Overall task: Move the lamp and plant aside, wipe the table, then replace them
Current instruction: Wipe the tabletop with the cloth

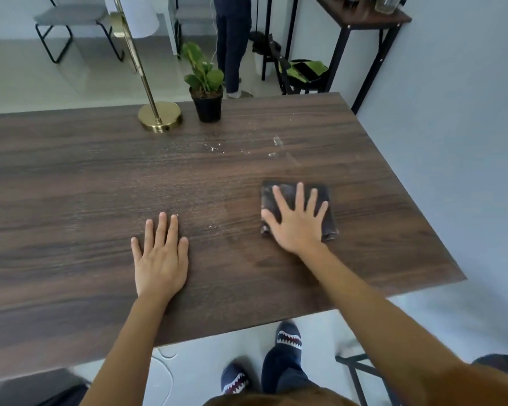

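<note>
Office-like room: tiled floor (79, 80), grey wall (452, 127), dark wood table (100, 186), metal-frame chair (68, 22), narrow side table (364, 16), brass lamp (160, 115), potted plant (206, 92).

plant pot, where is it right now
In the head view the plant pot stands at the table's far edge, just right of the lamp base, far beyond both hands.

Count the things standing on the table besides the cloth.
2: the lamp at the far edge, and the potted plant just right of it. Nothing seems hidden.
</note>
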`<state>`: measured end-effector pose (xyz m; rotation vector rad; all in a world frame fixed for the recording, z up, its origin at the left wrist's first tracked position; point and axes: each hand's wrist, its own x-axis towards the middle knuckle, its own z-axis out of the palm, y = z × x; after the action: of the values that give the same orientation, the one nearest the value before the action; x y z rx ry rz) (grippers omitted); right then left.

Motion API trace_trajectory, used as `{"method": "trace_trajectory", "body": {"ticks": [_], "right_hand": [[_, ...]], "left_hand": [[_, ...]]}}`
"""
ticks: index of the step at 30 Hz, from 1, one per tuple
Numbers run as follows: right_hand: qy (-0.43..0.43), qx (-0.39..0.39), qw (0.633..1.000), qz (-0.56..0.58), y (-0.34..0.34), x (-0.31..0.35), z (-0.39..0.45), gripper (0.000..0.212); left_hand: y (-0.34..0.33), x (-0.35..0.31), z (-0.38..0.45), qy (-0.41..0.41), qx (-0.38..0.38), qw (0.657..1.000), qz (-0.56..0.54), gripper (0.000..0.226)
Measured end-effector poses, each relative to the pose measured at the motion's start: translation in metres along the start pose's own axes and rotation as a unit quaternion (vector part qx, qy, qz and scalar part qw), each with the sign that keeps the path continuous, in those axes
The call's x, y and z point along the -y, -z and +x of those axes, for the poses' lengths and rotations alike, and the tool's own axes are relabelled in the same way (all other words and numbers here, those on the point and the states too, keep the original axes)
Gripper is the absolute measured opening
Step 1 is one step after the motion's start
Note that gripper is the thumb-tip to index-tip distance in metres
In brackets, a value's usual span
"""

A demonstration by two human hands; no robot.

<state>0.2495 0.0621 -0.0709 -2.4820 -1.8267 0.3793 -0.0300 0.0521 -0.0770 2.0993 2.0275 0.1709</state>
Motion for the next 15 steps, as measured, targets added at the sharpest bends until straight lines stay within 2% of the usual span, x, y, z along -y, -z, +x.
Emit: {"method": "trace_trajectory", "body": {"ticks": [3,5,7,9,11,13,15], "right_hand": [[0.184,-0.012,0.983,-0.005,-0.023,0.032,-0.081,0.067],[0.206,-0.01,0.978,-0.01,-0.023,-0.009,-0.121,0.065],[0.127,-0.015,0.992,-0.021,-0.009,-0.077,-0.139,0.067],[-0.011,0.001,0.999,-0.038,0.011,-0.143,-0.133,0.072],[-0.145,0.014,0.989,-0.019,0.03,-0.183,-0.102,0.079],[-0.236,0.005,0.971,0.024,0.045,-0.183,-0.056,0.08],[-0.245,0.007,0.969,0.031,0.048,-0.148,-0.013,0.074]], "left_hand": [[0.001,0.004,-0.002,-0.008,0.007,1.0,0.002,0.057],[0.002,0.008,-0.004,-0.014,0.002,1.0,0.004,0.057],[0.002,0.01,-0.004,-0.017,-0.002,1.0,0.002,0.057],[0.002,0.009,-0.004,-0.02,-0.003,1.0,-0.003,0.057],[0.001,0.008,-0.004,-0.019,-0.005,1.0,-0.007,0.057],[0.0,0.008,-0.004,-0.02,-0.009,1.0,-0.006,0.057],[0.0,0.008,-0.003,-0.02,-0.006,1.0,0.0,0.057]]}}
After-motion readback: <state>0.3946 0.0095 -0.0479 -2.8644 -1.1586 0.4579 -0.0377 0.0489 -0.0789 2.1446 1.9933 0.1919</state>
